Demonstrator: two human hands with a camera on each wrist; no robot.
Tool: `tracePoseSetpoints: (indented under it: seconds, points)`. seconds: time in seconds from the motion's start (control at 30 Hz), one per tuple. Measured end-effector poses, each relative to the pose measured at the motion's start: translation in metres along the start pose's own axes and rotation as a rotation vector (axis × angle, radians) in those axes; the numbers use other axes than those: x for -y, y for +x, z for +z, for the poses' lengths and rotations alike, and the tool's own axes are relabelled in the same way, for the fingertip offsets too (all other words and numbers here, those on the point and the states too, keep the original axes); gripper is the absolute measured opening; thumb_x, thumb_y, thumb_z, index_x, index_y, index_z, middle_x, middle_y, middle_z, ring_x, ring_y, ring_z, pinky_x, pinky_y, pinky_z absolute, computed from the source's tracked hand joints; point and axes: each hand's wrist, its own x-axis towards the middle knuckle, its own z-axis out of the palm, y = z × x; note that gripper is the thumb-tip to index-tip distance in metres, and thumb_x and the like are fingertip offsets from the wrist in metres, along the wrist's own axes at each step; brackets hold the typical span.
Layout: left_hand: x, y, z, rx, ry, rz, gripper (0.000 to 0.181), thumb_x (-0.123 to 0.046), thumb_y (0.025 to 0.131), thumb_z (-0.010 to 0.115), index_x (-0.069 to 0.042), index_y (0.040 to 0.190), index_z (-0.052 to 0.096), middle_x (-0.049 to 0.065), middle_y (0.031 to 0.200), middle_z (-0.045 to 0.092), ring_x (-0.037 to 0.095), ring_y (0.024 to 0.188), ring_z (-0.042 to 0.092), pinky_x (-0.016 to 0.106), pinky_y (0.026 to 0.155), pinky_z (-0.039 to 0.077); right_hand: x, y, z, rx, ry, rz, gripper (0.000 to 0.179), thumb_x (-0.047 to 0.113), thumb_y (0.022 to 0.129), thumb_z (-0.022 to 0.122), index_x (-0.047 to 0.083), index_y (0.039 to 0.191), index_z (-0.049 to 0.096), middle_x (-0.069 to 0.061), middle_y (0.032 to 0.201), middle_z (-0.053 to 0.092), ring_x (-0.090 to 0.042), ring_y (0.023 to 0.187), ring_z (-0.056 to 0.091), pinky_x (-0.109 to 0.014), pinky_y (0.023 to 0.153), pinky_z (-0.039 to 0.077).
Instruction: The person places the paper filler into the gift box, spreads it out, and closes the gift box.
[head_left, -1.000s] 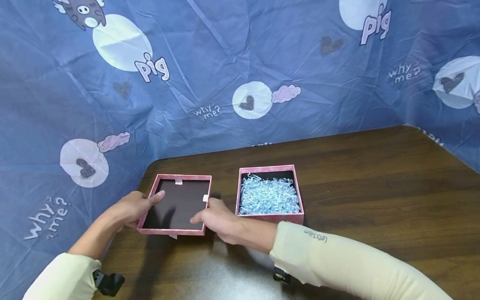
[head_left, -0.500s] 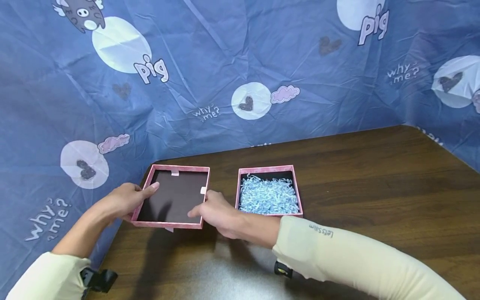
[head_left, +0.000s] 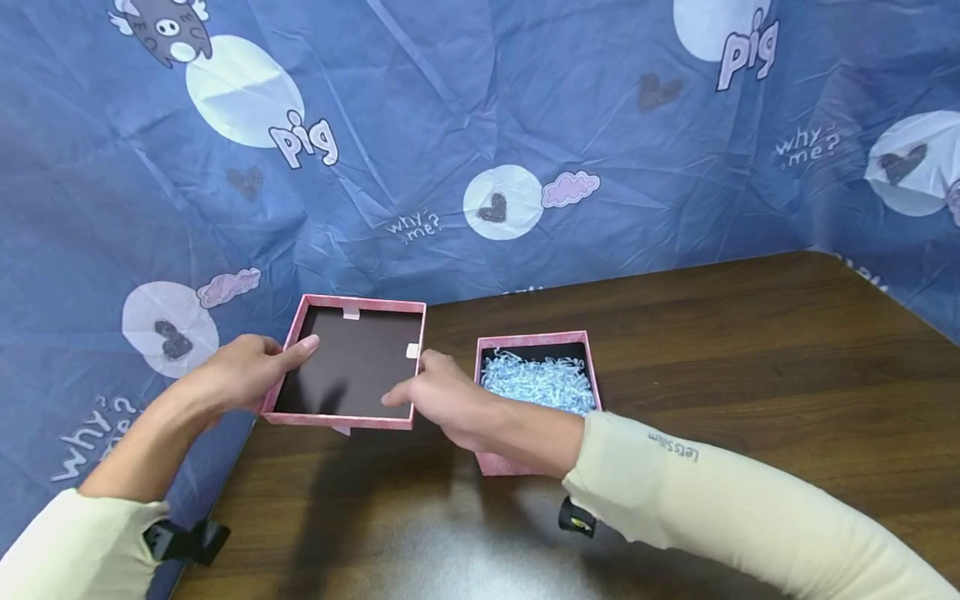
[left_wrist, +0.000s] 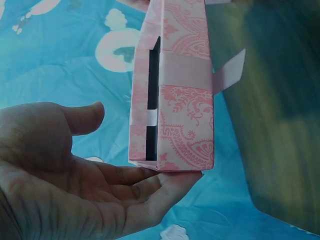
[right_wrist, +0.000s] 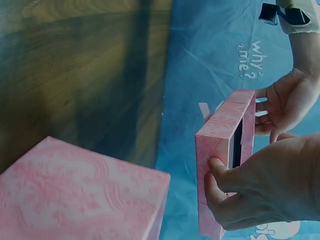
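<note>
A shallow pink box lid (head_left: pixel 352 362), dark inside with white ribbon pieces at its edges, is raised over the table's far left with its hollow side towards me. My left hand (head_left: pixel 243 371) supports its left side; in the left wrist view the fingers lie against the patterned outer wall (left_wrist: pixel 185 130) and the thumb stands apart from it. My right hand (head_left: pixel 453 400) pinches the right rim, thumb inside and fingers on the outer wall. Right of the lid stands a deeper pink box (head_left: pixel 501 464) filled with light blue paper shreds (head_left: pixel 536 383), partly hidden by my right forearm.
The dark wooden table (head_left: pixel 712 358) reaches away to the right. Blue printed cloth (head_left: pixel 420 108) hangs along its back and left sides, close behind the lid. Both wrists wear small black cameras over pale sleeves (head_left: pixel 720 483).
Both hands have lifted the lid and carried it away from me, up towards the cloth. The right forearm now overlaps the front of the box; the box stays in its place.
</note>
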Motion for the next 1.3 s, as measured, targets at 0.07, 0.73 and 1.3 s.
tracePoseSetpoints:
  seconds: [0.07, 0.73, 1.3]
  points:
    - [-0.004, -0.001, -0.001, -0.008, -0.005, 0.014, 0.085, -0.060, 0.098, 0.032, 0.019, 0.128, 0.044, 0.034, 0.119, 0.053, 0.040, 0.104, 0.054, 0.050, 0.080, 0.050, 0.002, -0.001, -0.004, -0.008, -0.028, -0.008, 0.041, 0.002, 0.079, 0.065, -0.009, 0.116, 0.049, -0.018, 0.113, 0.053, -0.027, 0.107, 0.050, -0.043, 0.103, 0.035]
    - [-0.065, 0.001, 0.019, -0.045, -0.073, 0.158, 0.071, -0.057, 0.097, 0.041, 0.009, 0.116, 0.057, 0.019, 0.100, 0.061, 0.031, 0.092, 0.054, 0.039, 0.075, 0.043, 0.028, -0.030, -0.079, 0.027, -0.098, 0.061, 0.052, 0.008, 0.089, 0.057, -0.006, 0.134, 0.036, -0.020, 0.134, 0.041, -0.033, 0.130, 0.035, -0.050, 0.111, 0.025]
    - [-0.117, 0.012, 0.056, 0.068, -0.354, 0.276, 0.057, -0.045, 0.098, 0.050, 0.008, 0.117, 0.053, 0.020, 0.103, 0.066, 0.024, 0.086, 0.069, 0.041, 0.086, 0.051, 0.034, -0.059, -0.152, -0.008, -0.267, 0.096, 0.050, 0.013, 0.090, 0.057, -0.011, 0.126, 0.035, -0.023, 0.131, 0.036, -0.037, 0.129, 0.034, -0.055, 0.112, 0.021]
